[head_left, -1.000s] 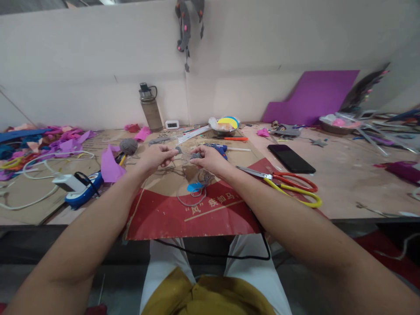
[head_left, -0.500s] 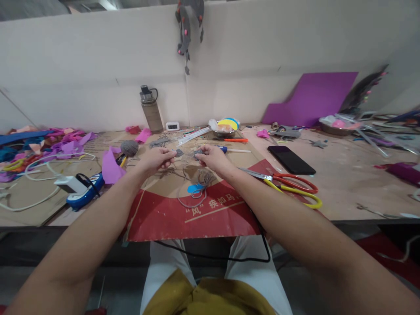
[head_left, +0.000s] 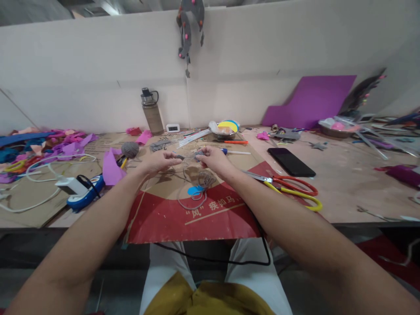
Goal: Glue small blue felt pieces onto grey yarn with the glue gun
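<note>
Over the cardboard sheet (head_left: 170, 227), my left hand (head_left: 160, 161) pinches a small dark grey felt piece (head_left: 179, 157) at its fingertips. Facing it, my right hand (head_left: 214, 158) is closed on another small grey felt piece (head_left: 198, 155). A narrow gap with thin strands lies between the two pieces; whether the strands join them I cannot tell. Just below my hands lies a loose tangle of grey yarn (head_left: 206, 179), partly over a blue oval piece (head_left: 194, 190). Beside my right hand rests a white rod (head_left: 239, 152) with a blue end.
Scissors (head_left: 293, 186) and a black phone (head_left: 291, 162) lie to the right. Leftward are a yarn ball (head_left: 130, 149), purple felt (head_left: 112, 167) and a blue power strip (head_left: 85, 192) with cables. A bottle (head_left: 152, 113), small clock (head_left: 173, 127) and bowl (head_left: 224, 131) stand at the back.
My left hand has moved slightly right, towards my right hand, and the felt piece in it now appears flatter. The right hand stays nearly in place. The whole view has shifted slightly.
</note>
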`<state>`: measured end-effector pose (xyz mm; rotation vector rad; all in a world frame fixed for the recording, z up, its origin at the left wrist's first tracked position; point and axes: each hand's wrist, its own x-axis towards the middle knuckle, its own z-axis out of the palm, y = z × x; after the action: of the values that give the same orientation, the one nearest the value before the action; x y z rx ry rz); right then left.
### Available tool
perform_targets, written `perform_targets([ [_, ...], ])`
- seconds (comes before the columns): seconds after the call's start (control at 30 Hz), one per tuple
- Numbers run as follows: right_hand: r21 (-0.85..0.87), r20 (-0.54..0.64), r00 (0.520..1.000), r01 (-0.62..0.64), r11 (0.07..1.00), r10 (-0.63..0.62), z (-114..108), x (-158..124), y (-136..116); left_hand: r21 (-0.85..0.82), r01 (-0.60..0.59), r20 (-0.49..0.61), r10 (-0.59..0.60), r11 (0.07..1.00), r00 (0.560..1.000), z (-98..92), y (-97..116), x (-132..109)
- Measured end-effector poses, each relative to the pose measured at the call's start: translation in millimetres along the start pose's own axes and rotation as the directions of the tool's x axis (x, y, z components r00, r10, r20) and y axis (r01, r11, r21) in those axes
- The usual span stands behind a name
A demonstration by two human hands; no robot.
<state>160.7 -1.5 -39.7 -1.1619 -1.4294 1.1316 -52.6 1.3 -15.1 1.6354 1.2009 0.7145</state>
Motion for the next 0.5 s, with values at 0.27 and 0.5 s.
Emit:
perform_targets([
  [0.27,-0.126,0.058,0.998,0.013,0.992,-0.006,2,4,11,-0.029,0.055,-0.003,-0.055,0.998,0.998,-4.7,-7,2],
  [0.5,-0.174,0.084,0.996,0.032,0.984,-0.018,2,3,15,0.005,0.094,-0.083,-0.094,0.996,0.992,-3.9,-13,0],
])
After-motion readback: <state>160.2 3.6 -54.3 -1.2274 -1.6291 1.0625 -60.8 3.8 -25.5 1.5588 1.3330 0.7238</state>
